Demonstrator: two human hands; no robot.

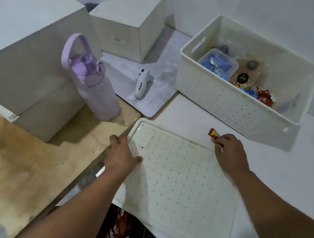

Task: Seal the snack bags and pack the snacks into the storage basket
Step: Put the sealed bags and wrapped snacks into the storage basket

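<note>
A white perforated storage basket [225, 106] stands at the back right. Inside it lie a clear tub of blue snack packs [218, 63], a tan snack bag with a black label [244, 74] and red and blue wrapped candies [261, 95]. The basket's flat white lid [178, 185] lies on the table in front of me. My left hand [121, 154] rests on the lid's left edge with its thumb on top. My right hand [228, 152] is at the lid's far right corner, fingers closed on a small red and yellow snack packet [214, 133].
A lilac water bottle [94, 83] stands left of the lid. A small white bag sealer [142, 84] lies on a grey mat behind it. Two white boxes [26, 48] [129, 23] stand at the back left. Red snack bags [115, 230] lie below the table edge.
</note>
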